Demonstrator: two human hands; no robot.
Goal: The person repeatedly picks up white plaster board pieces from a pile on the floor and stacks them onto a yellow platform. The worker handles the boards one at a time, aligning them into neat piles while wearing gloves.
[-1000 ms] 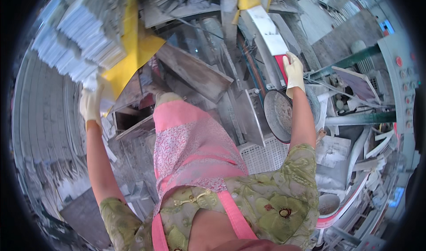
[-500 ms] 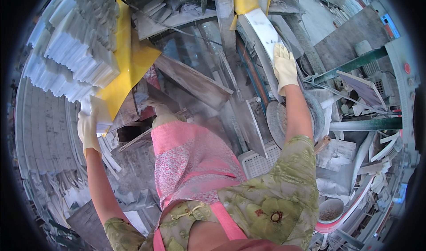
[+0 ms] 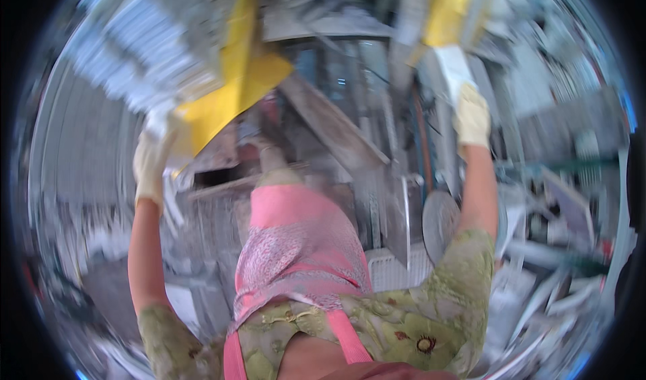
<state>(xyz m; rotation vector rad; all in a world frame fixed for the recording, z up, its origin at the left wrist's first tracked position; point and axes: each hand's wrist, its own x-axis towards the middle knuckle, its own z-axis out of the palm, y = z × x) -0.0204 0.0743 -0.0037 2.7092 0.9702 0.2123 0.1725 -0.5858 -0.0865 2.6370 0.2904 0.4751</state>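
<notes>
My left hand (image 3: 149,165), in a pale rubber glove, is closed round a white stone piece (image 3: 161,123) at the near end of a stack of white stone strips (image 3: 158,47). Motion blurs its fingertips. My right hand (image 3: 473,119), gloved alike, lies with outstretched fingers on the near end of a white stone strip (image 3: 453,65). That strip rests on a narrow track, its far end hidden beneath a hanging yellow flap (image 3: 447,13). A yellow sheet (image 3: 232,101) lies beside the stack.
Between my arms a dusty board (image 3: 333,121) slants over metal rails. A grey disc (image 3: 439,224) stands by my right forearm, and a white perforated crate (image 3: 400,270) is below it. Stone offcuts and a dark panel (image 3: 568,202) crowd the right side.
The view has swung, shifting the scene rightward and blurring it. My right hand is closer to the yellow flap, with less of the strip showing. My left hand stays at the stack's end.
</notes>
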